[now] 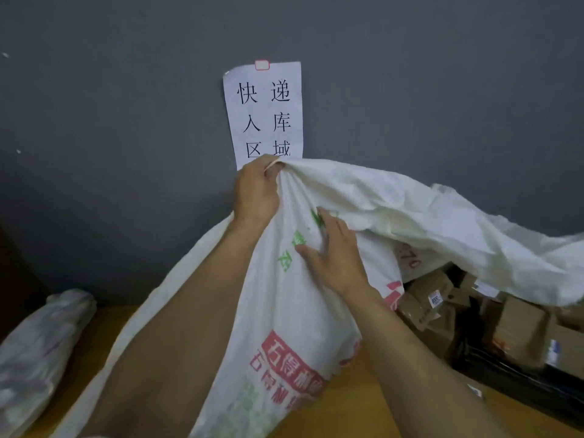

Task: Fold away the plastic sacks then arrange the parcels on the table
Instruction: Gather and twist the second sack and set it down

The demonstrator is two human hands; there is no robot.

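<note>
The left grip (257, 188) is raised in front of the grey wall (126, 90), its fingers and thumb curled tight around a bunched fold at the top of a white woven sack (284, 327), which it holds up above the table (363, 393). The right grip (335, 251) lies flat against the sack's front just below and to the right of the left one, fingers straight and spread, pressing on the fabric beside green printed characters. The sack hangs down from the held fold toward the near edge, with red and green print low on its face, and its loose upper part drapes away to the right. That draped part covers the top of a heap of brown cardboard parcels (518, 327) on the right side of the table. The parcels rest on black plastic sheeting (505, 377). On the left side of the table, well apart from the sack, lies a crumpled translucent grey bag (41, 336). A white paper sign (264, 115) with black characters hangs on the wall directly behind the left grip, its lower edge hidden by the fingers and the sack.
</note>
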